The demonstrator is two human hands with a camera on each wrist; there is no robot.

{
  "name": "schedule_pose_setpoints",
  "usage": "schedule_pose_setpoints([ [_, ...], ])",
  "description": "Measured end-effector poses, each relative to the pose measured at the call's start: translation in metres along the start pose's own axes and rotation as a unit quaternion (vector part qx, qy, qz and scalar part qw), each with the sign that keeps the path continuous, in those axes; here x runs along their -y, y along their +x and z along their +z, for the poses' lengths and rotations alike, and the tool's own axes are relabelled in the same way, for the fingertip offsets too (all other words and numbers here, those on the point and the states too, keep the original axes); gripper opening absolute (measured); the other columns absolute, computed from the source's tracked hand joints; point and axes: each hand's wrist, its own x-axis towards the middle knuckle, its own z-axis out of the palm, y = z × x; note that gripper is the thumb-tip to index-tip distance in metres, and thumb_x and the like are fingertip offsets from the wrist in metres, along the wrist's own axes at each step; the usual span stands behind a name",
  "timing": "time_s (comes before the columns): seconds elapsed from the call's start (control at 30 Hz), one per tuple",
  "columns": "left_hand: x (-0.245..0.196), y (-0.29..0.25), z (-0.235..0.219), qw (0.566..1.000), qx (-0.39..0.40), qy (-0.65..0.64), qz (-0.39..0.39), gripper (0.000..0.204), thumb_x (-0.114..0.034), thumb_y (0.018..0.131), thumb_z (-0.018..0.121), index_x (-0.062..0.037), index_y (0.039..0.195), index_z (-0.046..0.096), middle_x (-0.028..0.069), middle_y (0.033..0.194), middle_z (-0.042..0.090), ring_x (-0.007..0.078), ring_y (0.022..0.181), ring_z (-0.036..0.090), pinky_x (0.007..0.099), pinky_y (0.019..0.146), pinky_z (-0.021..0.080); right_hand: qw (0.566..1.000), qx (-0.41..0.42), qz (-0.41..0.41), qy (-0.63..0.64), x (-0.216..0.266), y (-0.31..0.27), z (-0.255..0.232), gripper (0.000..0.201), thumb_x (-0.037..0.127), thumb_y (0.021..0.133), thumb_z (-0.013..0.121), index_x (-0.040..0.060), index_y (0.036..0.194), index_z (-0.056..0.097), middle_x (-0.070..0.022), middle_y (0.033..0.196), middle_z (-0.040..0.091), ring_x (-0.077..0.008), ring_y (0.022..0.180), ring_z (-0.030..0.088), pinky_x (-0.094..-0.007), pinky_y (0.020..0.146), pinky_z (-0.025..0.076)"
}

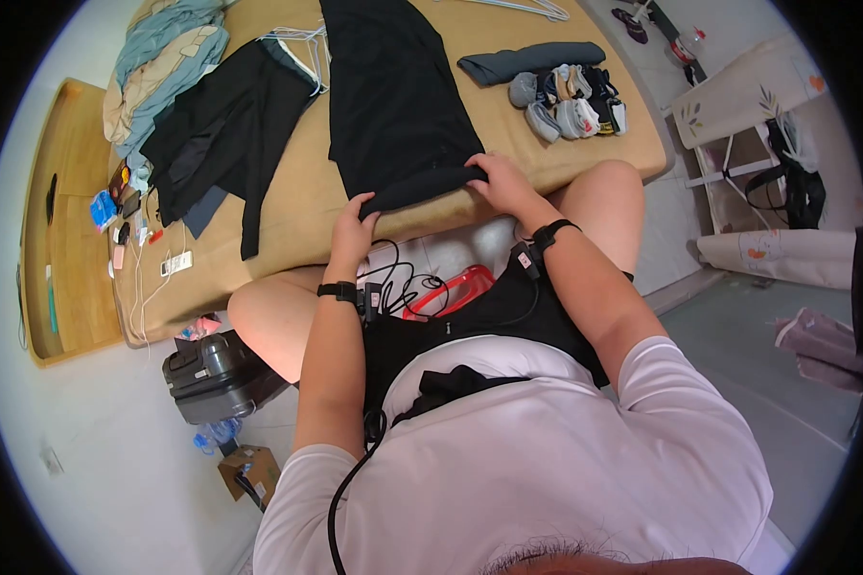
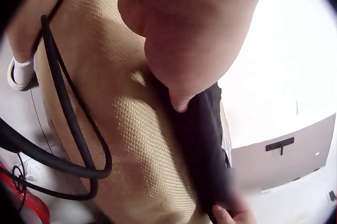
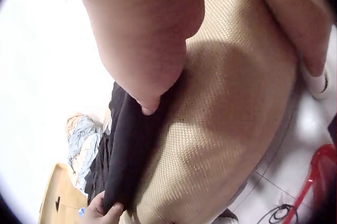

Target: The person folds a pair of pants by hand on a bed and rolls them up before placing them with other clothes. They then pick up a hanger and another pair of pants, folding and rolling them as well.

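Note:
A long black garment (image 1: 398,105) lies flat on the woven mat of the bed, its near end turned over into a thick roll (image 1: 422,189). My left hand (image 1: 353,233) grips the left end of this roll, thumb on the near side. At the right end, my right hand (image 1: 505,186) holds the roll between thumb and fingers. In the left wrist view the dark roll (image 2: 200,145) runs along the mat from one hand to the other. The right wrist view shows the same roll (image 3: 134,145), with the right thumb (image 3: 149,109) pressed against it.
Left of the garment lie black clothes (image 1: 230,125) and white hangers (image 1: 307,43). A crumpled blanket (image 1: 168,67) is at the far left. On the right are a rolled dark grey cloth (image 1: 532,62) and several rolled socks (image 1: 575,101). A cable (image 2: 68,103) loops beside the bed edge.

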Motion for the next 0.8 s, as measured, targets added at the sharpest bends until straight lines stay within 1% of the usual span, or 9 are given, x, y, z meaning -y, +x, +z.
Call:
schedule_pose_setpoints([
  [0.13, -0.002, 0.002, -0.004, 0.998, -0.030, 0.003, -0.054, 0.032, -0.011, 0.094, 0.072, -0.0031, 0.124, 0.066, 0.0192, 0.106, 0.074, 0.0309, 0.098, 0.071, 0.0384, 0.089, 0.053, 0.992, -0.051, 0.086, 0.081, -0.011, 0.004, 0.013, 0.031, 0.024, 0.086, 0.078, 0.0064, 0.110, 0.068, -0.0198, 0.105, 0.071, -0.0389, 0.102, 0.067, -0.0446, 0.088, 0.052],
  [0.2, 0.024, 0.006, 0.002, 0.989, -0.046, -0.091, -0.104, 0.024, -0.017, 0.098, 0.067, 0.0010, 0.115, 0.067, 0.0240, 0.099, 0.073, 0.0364, 0.090, 0.070, 0.0398, 0.082, 0.053, 0.984, -0.062, 0.110, 0.123, -0.011, 0.005, 0.013, 0.034, 0.027, 0.087, 0.079, 0.0053, 0.110, 0.067, -0.0209, 0.104, 0.071, -0.0392, 0.101, 0.067, -0.0444, 0.087, 0.053],
  [0.27, 0.012, 0.005, 0.001, 0.993, -0.073, -0.060, -0.075, 0.024, -0.019, 0.100, 0.065, 0.0024, 0.109, 0.067, 0.0246, 0.095, 0.072, 0.0384, 0.085, 0.069, 0.0413, 0.079, 0.052, 0.967, -0.045, 0.189, 0.166, -0.008, 0.006, 0.011, 0.039, 0.032, 0.087, 0.079, 0.0023, 0.108, 0.066, -0.0226, 0.102, 0.072, -0.0402, 0.097, 0.068, -0.0433, 0.085, 0.054],
  [0.33, 0.006, 0.004, 0.000, 0.994, -0.099, -0.029, -0.046, 0.026, -0.022, 0.101, 0.063, 0.0039, 0.103, 0.066, 0.0253, 0.090, 0.071, 0.0405, 0.080, 0.067, 0.0428, 0.076, 0.052, 0.966, -0.064, 0.184, 0.169, -0.007, 0.006, 0.014, 0.040, 0.033, 0.088, 0.079, 0.0011, 0.108, 0.066, -0.0233, 0.102, 0.072, -0.0401, 0.097, 0.069, -0.0425, 0.085, 0.054],
  [0.4, 0.006, 0.006, 0.001, 0.989, -0.094, 0.040, -0.110, 0.032, -0.027, 0.104, 0.055, 0.0035, 0.101, 0.066, 0.0298, 0.094, 0.068, 0.0463, 0.088, 0.066, 0.0469, 0.078, 0.051, 0.965, -0.085, 0.180, 0.170, -0.011, 0.006, 0.016, 0.042, 0.035, 0.089, 0.079, -0.0001, 0.108, 0.066, -0.0241, 0.102, 0.072, -0.0400, 0.098, 0.069, -0.0417, 0.085, 0.054],
  [0.43, 0.007, 0.006, 0.004, 0.989, -0.093, 0.039, -0.110, 0.032, -0.027, 0.104, 0.055, 0.0035, 0.101, 0.066, 0.0298, 0.094, 0.068, 0.0463, 0.088, 0.066, 0.0469, 0.078, 0.051, 0.963, -0.077, 0.195, 0.167, -0.011, 0.006, 0.016, 0.044, 0.037, 0.089, 0.078, -0.0003, 0.110, 0.066, -0.0250, 0.104, 0.072, -0.0406, 0.099, 0.069, -0.0423, 0.086, 0.054],
  [0.5, 0.010, 0.006, 0.010, 0.986, -0.146, 0.040, -0.072, 0.032, -0.024, 0.103, 0.055, 0.0040, 0.089, 0.061, 0.0302, 0.085, 0.065, 0.0500, 0.079, 0.061, 0.0507, 0.072, 0.049, 0.961, -0.069, 0.210, 0.164, -0.012, 0.005, 0.016, 0.046, 0.038, 0.090, 0.077, -0.0005, 0.112, 0.066, -0.0259, 0.105, 0.072, -0.0413, 0.100, 0.069, -0.0428, 0.087, 0.054],
  [0.67, 0.009, 0.007, 0.015, 0.977, -0.154, 0.123, -0.081, 0.034, -0.026, 0.103, 0.054, 0.0028, 0.087, 0.063, 0.0302, 0.087, 0.067, 0.0506, 0.083, 0.063, 0.0544, 0.073, 0.050, 0.968, -0.093, 0.213, 0.092, -0.014, 0.004, 0.025, 0.050, 0.044, 0.095, 0.069, 0.0002, 0.119, 0.067, -0.0282, 0.106, 0.071, -0.0443, 0.102, 0.068, -0.0472, 0.089, 0.054],
  [0.8, 0.005, 0.006, 0.016, 0.966, -0.172, 0.177, -0.081, 0.036, -0.030, 0.103, 0.055, 0.0002, 0.085, 0.065, 0.0277, 0.084, 0.068, 0.0494, 0.080, 0.065, 0.0562, 0.074, 0.051, 0.968, -0.078, 0.223, 0.082, -0.011, 0.005, 0.024, 0.048, 0.044, 0.098, 0.064, 0.0009, 0.118, 0.068, -0.0278, 0.105, 0.071, -0.0454, 0.101, 0.068, -0.0489, 0.087, 0.054],
])
